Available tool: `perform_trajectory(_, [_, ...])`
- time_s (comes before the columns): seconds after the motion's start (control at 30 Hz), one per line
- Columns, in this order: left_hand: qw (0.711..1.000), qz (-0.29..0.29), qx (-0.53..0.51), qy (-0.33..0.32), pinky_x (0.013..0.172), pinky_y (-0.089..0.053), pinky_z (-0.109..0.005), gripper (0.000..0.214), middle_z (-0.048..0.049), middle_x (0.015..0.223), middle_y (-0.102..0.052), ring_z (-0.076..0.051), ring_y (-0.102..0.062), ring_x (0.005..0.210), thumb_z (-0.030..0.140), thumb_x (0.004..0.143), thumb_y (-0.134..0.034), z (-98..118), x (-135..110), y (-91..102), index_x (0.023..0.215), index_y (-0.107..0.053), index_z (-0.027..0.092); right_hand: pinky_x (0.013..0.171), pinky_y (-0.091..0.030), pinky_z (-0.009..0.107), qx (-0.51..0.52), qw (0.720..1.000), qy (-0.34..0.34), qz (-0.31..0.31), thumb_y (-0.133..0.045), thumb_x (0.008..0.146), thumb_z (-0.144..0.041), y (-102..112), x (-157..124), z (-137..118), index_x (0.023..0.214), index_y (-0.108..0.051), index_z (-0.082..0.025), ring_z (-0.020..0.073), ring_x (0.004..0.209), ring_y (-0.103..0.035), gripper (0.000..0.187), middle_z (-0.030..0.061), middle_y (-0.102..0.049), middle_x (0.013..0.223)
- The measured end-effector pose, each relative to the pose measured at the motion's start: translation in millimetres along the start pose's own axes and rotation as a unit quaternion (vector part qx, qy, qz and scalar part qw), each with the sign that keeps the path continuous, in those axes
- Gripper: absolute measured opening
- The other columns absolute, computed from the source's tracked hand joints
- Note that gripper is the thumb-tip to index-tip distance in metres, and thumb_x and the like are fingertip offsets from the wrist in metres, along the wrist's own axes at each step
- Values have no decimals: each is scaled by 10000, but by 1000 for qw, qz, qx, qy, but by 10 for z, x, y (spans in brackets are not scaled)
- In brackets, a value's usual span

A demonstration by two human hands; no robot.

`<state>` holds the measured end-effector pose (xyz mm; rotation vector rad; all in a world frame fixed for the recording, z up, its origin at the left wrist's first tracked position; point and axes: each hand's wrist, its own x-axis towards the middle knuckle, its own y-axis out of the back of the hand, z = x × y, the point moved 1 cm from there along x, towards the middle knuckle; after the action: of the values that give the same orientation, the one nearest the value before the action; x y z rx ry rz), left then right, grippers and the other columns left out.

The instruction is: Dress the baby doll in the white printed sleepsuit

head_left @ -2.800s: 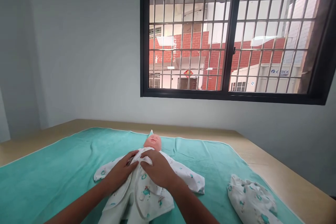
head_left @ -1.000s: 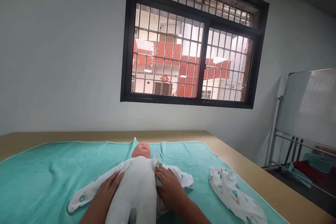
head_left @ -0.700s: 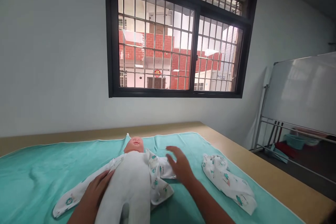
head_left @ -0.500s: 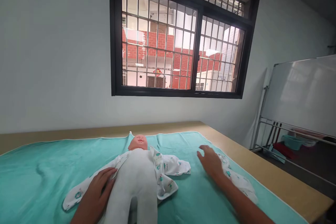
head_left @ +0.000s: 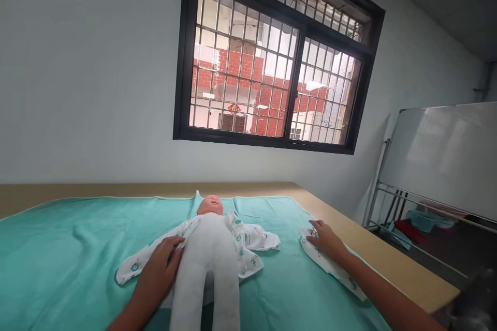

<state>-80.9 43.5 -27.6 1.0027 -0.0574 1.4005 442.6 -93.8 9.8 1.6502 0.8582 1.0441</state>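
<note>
A baby doll [head_left: 212,264] with a pink head and a white cloth body lies face up on a turquoise blanket [head_left: 97,248]. Under and beside it spreads a white baby shirt [head_left: 256,238] with small green prints, its sleeves out to both sides. My left hand [head_left: 165,261] rests against the doll's side, over the shirt's edge, its fingers extended. To the right, my right hand [head_left: 328,240] lies on a folded white printed garment [head_left: 322,260], fingers apart on its upper end. Parts of the garment are hidden beneath that hand and forearm.
The blanket covers most of a wooden table [head_left: 388,243], whose right edge drops to the floor. A wall with a barred window [head_left: 248,67] stands behind it. At the right are a whiteboard [head_left: 438,155] on a metal frame and a light-blue basin [head_left: 421,221].
My right hand has moved from the bare blanket onto the folded garment. My left hand stays at the doll's side. The view has tilted and shifted slightly.
</note>
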Motion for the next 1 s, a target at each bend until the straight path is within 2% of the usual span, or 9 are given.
perform_trajectory(0.13, [1000, 7, -1, 7, 960, -468, -413, 309, -69, 1126, -651, -246, -585, 1081, 373, 905, -392, -80, -18, 50, 1061, -601, 207, 804, -409, 357, 14, 1000, -10, 2, -537, 768, -344, 0, 82, -150, 960, -668, -213, 286, 1073, -541, 267, 102, -642, 1056])
perform_trajectory(0.27, [999, 31, -3, 34, 925, -481, -413, 313, -67, 1074, -678, -248, -615, 1029, 386, 898, -391, -142, -17, 99, 1016, -616, 204, 711, -362, 344, 32, 998, -23, 46, -559, 713, -300, 229, 103, -263, 750, -588, -193, 252, 845, -560, 117, 62, -594, 785])
perform_trajectory(0.47, [997, 30, -30, 62, 910, -485, -410, 319, -56, 1057, -694, -254, -629, 1015, 426, 884, -407, -15, -6, 163, 981, -631, 220, 665, -350, 276, 141, 981, 8, 130, -445, 767, -300, 1103, 0, -567, 750, -435, -214, 157, 719, -486, 88, -13, -516, 732])
perform_trajectory(0.53, [996, 25, -49, 75, 896, -493, -406, 332, -50, 1071, -692, -257, -631, 1008, 457, 875, -421, 130, -25, 216, 980, -638, 229, 608, -339, 255, 389, 912, 74, 108, -505, 733, -286, 1500, -206, -813, 740, -406, -221, 135, 653, -438, 119, -43, -451, 675])
perform_trajectory(0.67, [987, 34, -121, 100, 913, -497, -410, 368, -43, 1127, -674, -269, -616, 1045, 535, 852, -470, 737, -145, 352, 994, -646, 244, 514, -282, 237, 654, 741, 151, 31, -546, 721, -227, 2193, -813, -1434, 764, -390, -237, 106, 531, -355, 162, -72, -388, 603])
perform_trajectory(0.77, [969, 16, -234, 79, 957, -495, -413, 403, -40, 1242, -627, -272, -596, 1111, 560, 831, -545, 1460, -310, 452, 1096, -631, 267, 523, -296, 234, 696, 690, 197, -10, -557, 756, -222, 2415, -1209, -1842, 763, -386, -235, 113, 555, -410, 172, -64, -432, 600])
perform_trajectory(0.83, [929, 25, -370, 17, 985, -495, -403, 498, -51, 1324, -579, -281, -555, 1193, 582, 808, -584, 1967, -417, 538, 1201, -591, 276, 544, -323, 237, 692, 687, 221, -25, -558, 797, -249, 2412, -1384, -2038, 784, -380, -239, 124, 597, -456, 178, -53, -486, 626])
perform_trajectory(0.9, [879, 1, -474, -49, 999, -494, -425, 621, -81, 1344, -564, -316, -502, 1259, 662, 758, -587, 2400, -503, 643, 1225, -595, 253, 542, -332, 237, 665, 711, 226, -25, -562, 826, -287, 2339, -1504, -2185, 791, -371, -242, 126, 606, -462, 200, -53, -491, 636])
perform_trajectory(1.0, [886, -41, -460, -51, 1000, -490, -379, 422, -70, 1217, -640, -287, -555, 1191, 554, 806, -606, 2795, -632, 826, 1101, -679, 261, 510, -297, 223, 582, 787, 205, -6, -553, 851, -337, 2202, -1659, -2364, 787, -384, -239, 98, 557, -373, 206, -72, -401, 620])
